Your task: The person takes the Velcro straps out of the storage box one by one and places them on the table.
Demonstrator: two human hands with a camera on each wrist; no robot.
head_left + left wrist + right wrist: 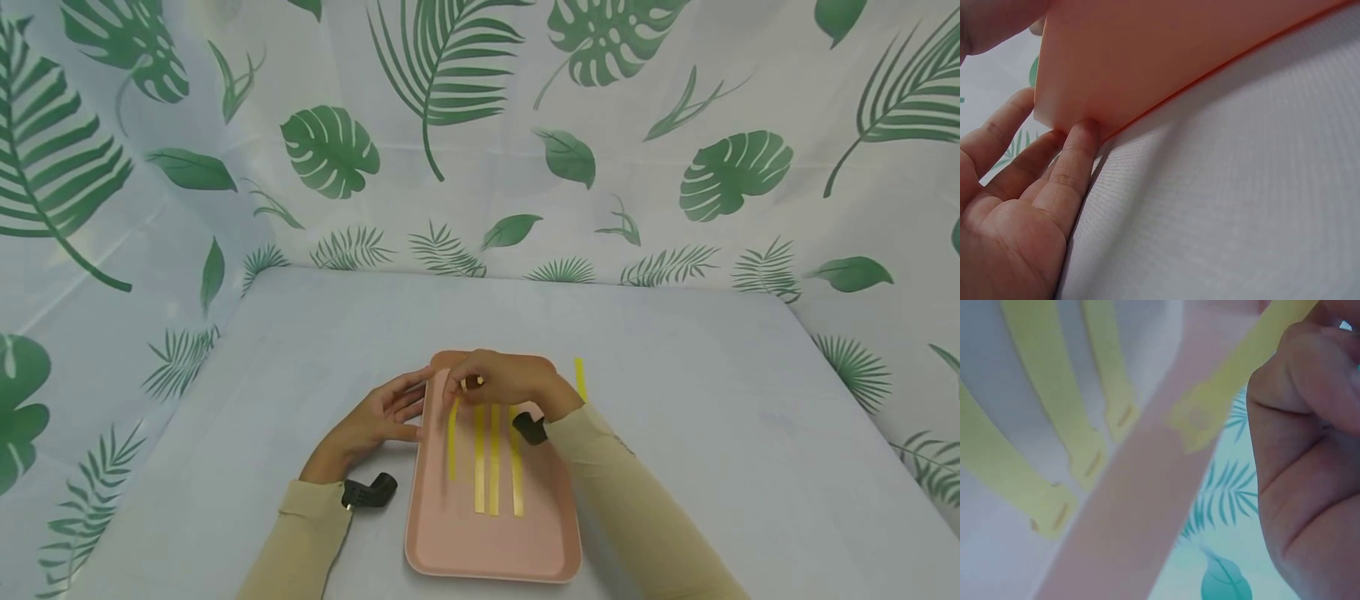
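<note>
On the pink tray [495, 546] several yellow strips lie lengthwise, among them one flat strip [479, 467] near its middle. My right hand [498, 379], over the far part of the tray, pinches the end of another yellow strip [452, 446] toward the left side. The right wrist view shows this held strip [1235, 378] with a notched, pointed end with a round mark, while lying strips [1041, 506] have small slots at their ends. My left hand [378, 417] rests on the tray's left side, its extended fingertips [1082, 134] touching the outer wall.
One more yellow strip [580, 379] lies on the white tabletop [712, 417], just beyond the tray's right side and partly behind my right wrist. A leaf-printed cloth [480, 208] stands around the back and sides of the table.
</note>
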